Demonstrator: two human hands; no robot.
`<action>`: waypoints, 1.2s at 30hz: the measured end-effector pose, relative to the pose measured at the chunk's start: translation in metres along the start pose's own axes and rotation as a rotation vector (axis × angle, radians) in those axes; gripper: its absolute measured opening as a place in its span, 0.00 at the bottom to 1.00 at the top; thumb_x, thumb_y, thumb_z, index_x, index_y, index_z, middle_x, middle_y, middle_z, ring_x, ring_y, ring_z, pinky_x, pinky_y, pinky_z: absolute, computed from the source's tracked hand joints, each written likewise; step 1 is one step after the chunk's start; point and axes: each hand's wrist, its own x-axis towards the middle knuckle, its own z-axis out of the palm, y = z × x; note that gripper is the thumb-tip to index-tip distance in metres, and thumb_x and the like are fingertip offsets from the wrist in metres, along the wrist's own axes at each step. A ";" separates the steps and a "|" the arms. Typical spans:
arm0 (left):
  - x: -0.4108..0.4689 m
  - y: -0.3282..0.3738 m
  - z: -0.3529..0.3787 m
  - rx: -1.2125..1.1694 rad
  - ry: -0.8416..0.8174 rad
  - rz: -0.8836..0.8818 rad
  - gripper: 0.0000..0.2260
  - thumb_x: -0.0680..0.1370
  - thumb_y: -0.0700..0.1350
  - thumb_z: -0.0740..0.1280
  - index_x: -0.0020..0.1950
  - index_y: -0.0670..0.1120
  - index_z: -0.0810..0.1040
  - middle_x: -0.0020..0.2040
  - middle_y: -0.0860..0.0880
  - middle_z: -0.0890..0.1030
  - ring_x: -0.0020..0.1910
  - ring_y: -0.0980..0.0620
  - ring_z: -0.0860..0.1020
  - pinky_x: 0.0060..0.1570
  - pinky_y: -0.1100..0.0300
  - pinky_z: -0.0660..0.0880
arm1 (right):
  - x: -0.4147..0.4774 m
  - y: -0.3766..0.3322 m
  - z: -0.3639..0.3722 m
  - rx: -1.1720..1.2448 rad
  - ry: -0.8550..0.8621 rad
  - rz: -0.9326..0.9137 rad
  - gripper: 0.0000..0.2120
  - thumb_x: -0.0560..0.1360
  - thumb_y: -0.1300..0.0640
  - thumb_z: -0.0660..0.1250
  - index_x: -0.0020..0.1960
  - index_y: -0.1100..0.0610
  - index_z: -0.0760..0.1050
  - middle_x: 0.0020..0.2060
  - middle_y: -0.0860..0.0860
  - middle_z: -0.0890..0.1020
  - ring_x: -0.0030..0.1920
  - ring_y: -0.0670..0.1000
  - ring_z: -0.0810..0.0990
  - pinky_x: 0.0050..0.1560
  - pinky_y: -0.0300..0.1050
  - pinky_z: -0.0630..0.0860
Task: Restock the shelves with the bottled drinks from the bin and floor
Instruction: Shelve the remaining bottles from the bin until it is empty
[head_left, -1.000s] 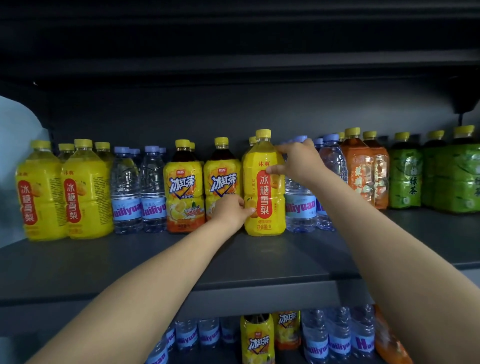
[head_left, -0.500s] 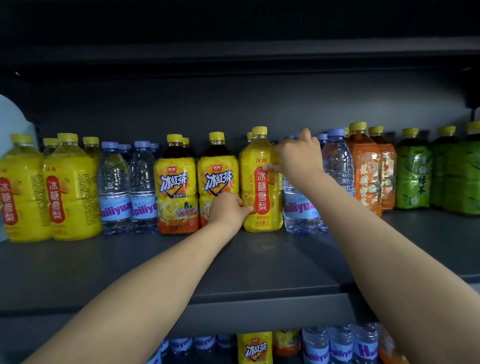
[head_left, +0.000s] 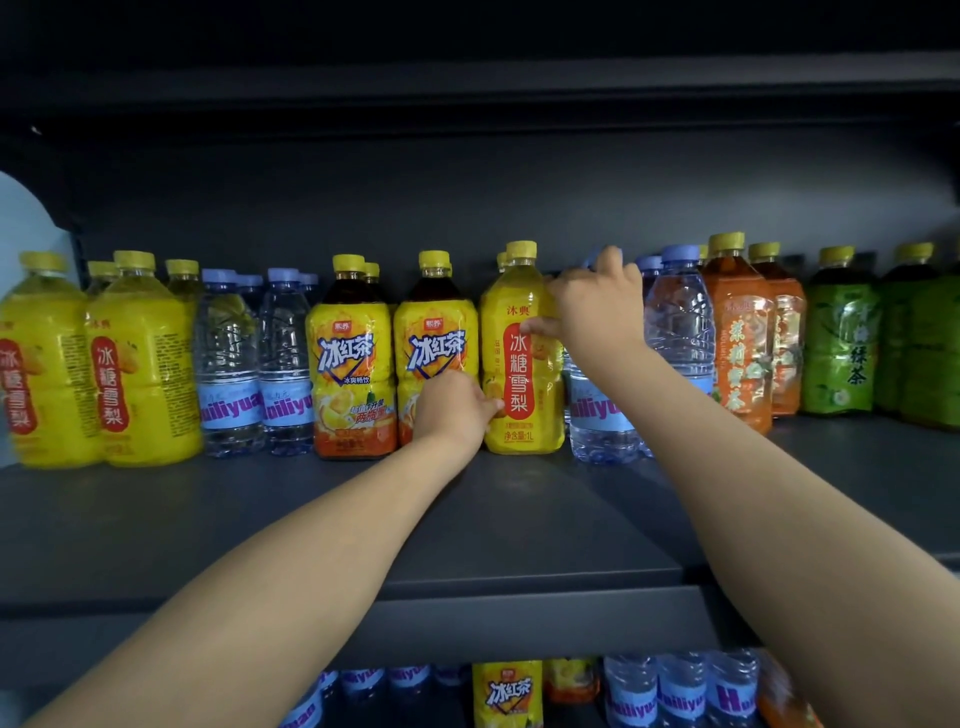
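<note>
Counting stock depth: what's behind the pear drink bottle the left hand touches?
A second yellow cap peeks out behind the pear drink bottle; that bottle's body is covered.

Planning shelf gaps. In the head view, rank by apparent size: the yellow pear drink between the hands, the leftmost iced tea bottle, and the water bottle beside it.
1. yellow pear drink and iced tea bottle: look alike, too close to rank.
2. water bottle: shorter, slimmer.

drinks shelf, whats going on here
A person is lining up bottles on the grey shelf. The left hand holds the lower side of a yellow pear drink bottle; the right hand grips the top of the water bottle beside it. Both bottles stand upright in the row.
</note>
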 end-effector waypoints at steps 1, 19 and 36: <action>0.000 0.000 0.000 0.003 -0.004 0.000 0.12 0.74 0.49 0.70 0.36 0.41 0.79 0.38 0.43 0.84 0.40 0.47 0.82 0.49 0.51 0.78 | -0.001 0.000 -0.001 0.004 0.000 0.000 0.30 0.69 0.34 0.63 0.55 0.59 0.77 0.52 0.53 0.80 0.64 0.58 0.64 0.55 0.51 0.63; -0.066 -0.013 -0.057 0.083 -0.172 0.025 0.05 0.77 0.44 0.64 0.46 0.46 0.79 0.53 0.47 0.80 0.57 0.48 0.76 0.47 0.62 0.67 | -0.050 -0.026 -0.020 0.092 -0.202 0.021 0.25 0.75 0.43 0.62 0.64 0.60 0.69 0.62 0.59 0.73 0.66 0.61 0.63 0.63 0.56 0.65; -0.146 -0.058 -0.188 0.635 -0.245 -0.003 0.16 0.78 0.51 0.62 0.54 0.40 0.78 0.54 0.42 0.79 0.52 0.43 0.76 0.47 0.55 0.72 | -0.112 -0.092 -0.061 0.258 -0.611 -0.184 0.31 0.75 0.41 0.63 0.70 0.59 0.64 0.69 0.58 0.70 0.68 0.60 0.67 0.67 0.52 0.67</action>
